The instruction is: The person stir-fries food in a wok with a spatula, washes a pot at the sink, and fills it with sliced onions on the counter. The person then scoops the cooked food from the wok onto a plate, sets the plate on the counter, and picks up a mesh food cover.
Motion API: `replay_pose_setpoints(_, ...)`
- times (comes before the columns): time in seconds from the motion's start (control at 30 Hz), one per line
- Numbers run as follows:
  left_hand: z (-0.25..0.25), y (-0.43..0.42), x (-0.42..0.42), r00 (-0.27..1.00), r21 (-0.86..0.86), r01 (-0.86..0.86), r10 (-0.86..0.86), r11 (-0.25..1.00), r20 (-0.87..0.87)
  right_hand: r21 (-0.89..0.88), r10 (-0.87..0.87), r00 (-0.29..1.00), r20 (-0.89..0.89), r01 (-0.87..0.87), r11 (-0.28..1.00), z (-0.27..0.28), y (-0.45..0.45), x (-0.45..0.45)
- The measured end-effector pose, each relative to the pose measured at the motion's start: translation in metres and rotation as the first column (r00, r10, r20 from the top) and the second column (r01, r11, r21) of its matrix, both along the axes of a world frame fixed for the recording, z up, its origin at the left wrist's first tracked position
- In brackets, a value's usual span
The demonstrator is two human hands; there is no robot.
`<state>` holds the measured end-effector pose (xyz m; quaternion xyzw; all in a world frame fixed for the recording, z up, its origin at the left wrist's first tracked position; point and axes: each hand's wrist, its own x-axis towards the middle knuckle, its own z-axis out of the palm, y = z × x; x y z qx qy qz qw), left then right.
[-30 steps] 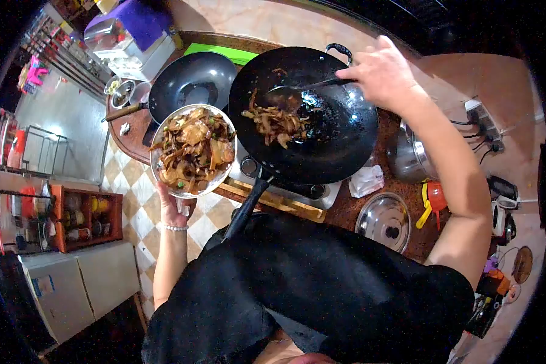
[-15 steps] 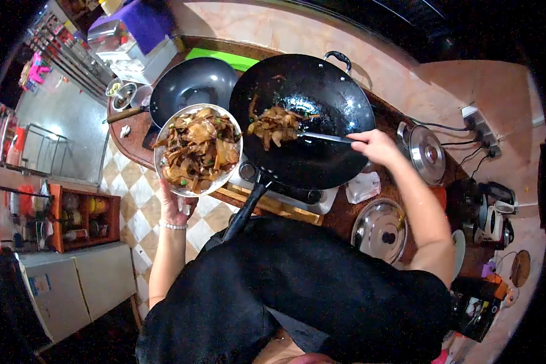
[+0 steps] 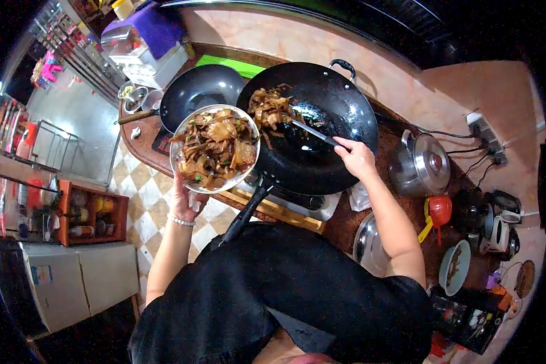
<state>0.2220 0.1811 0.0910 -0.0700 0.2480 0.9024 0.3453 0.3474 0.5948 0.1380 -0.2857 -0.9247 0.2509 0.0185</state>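
Note:
My left hand (image 3: 187,201), with a beaded bracelet on its wrist, is closed on a white bowl (image 3: 237,184) from below. The bowl is heaped with brown sliced stir-fry (image 3: 215,145) flecked with green. Beside it sits a large black wok (image 3: 324,167), its long handle (image 3: 247,212) pointing toward my body. My right hand (image 3: 356,159) grips the dark handle of a metal-shafted spatula (image 3: 312,130). Its head is hidden in a clump of the same food (image 3: 270,109) against the wok's left wall, close to the bowl's rim.
A smaller black wok (image 3: 203,91) stands to the left, near a green board (image 3: 227,64). On the right are a lidded steel pot (image 3: 428,164), a red ladle (image 3: 440,209) and a pale dish with food (image 3: 454,267). A steel lid (image 3: 370,246) is partly behind my right arm.
The spatula has pushed the food up the wok's far left wall, and my right hand has moved left with it. The bowl remains in my left hand. The camera view has shifted slightly.

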Motion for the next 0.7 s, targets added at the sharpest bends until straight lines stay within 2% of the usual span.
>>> replay_pose_setpoints(0.03, -0.001, -0.001, -0.001, 1.000, -0.003, 0.003, -0.003, 1.000, 0.001, -0.037, -0.008, 1.000, 0.005, 0.009, 0.999, 0.000, 0.002, 0.002)
replay_pose_setpoints(0.17, -0.001, 0.000, -0.004, 1.000, -0.030, 0.013, -0.013, 0.999, 0.022, 0.013, 0.006, 0.998, -0.063, -0.005, 1.000, 0.014, 0.017, 0.019)
replay_pose_setpoints(0.23, 0.004, 0.003, -0.004, 0.998, -0.019, 0.062, -0.063, 0.998, -0.024, -0.038, -0.041, 0.999, -0.027, 0.040, 0.998, 0.036, 0.023, 0.030)
replay_pose_setpoints(0.3, 0.009, 0.004, -0.006, 0.995, -0.008, 0.098, -0.098, 0.995, -0.004, -0.023, -0.013, 0.996, -0.087, 0.011, 1.000, 0.047, 0.033, 0.044)
replay_pose_setpoints(0.37, 0.013, 0.005, -0.006, 0.992, -0.034, 0.121, -0.122, 0.992, -0.030, -0.020, -0.049, 0.996, -0.076, 0.047, 0.999, 0.083, 0.021, 0.058)
replay_pose_setpoints(0.4, 0.018, 0.008, -0.006, 0.993, -0.041, 0.119, -0.118, 0.992, 0.025, -0.005, -0.050, 0.996, -0.072, 0.049, 0.999, 0.101, 0.015, 0.064)
replay_pose_setpoints(0.43, 0.016, 0.014, -0.007, 0.990, -0.083, 0.140, -0.141, 0.987, -0.014, 0.007, -0.046, 0.997, -0.069, 0.046, 0.999, 0.116, 0.015, 0.070)
replay_pose_setpoints(0.5, 0.010, 0.052, -0.015, 0.977, -0.018, 0.208, -0.209, 0.978, -0.048, 0.012, 0.067, 0.978, -0.198, -0.066, 0.998, 0.125, 0.048, 0.067)
replay_pose_setpoints(0.57, 0.004, 0.063, -0.020, 0.965, -0.031, 0.263, -0.263, 0.964, -0.015, -0.017, 0.097, 0.968, -0.233, -0.104, 0.994, 0.156, 0.037, 0.073)
replay_pose_setpoints(0.63, 0.011, 0.080, -0.020, 0.965, -0.090, 0.257, -0.260, 0.962, -0.025, -0.126, 0.034, 0.983, -0.183, -0.058, 0.990, 0.178, 0.030, 0.079)
replay_pose_setpoints(0.67, 0.020, 0.089, -0.016, 0.973, -0.182, 0.230, -0.233, 0.956, 0.004, -0.133, 0.024, 0.988, -0.155, -0.045, 0.990, 0.187, 0.027, 0.081)
replay_pose_setpoints(0.7, 0.016, 0.095, -0.020, 0.957, -0.080, 0.289, -0.291, 0.954, -0.013, -0.130, 0.025, 0.988, -0.153, -0.045, 0.990, 0.189, 0.025, 0.083)
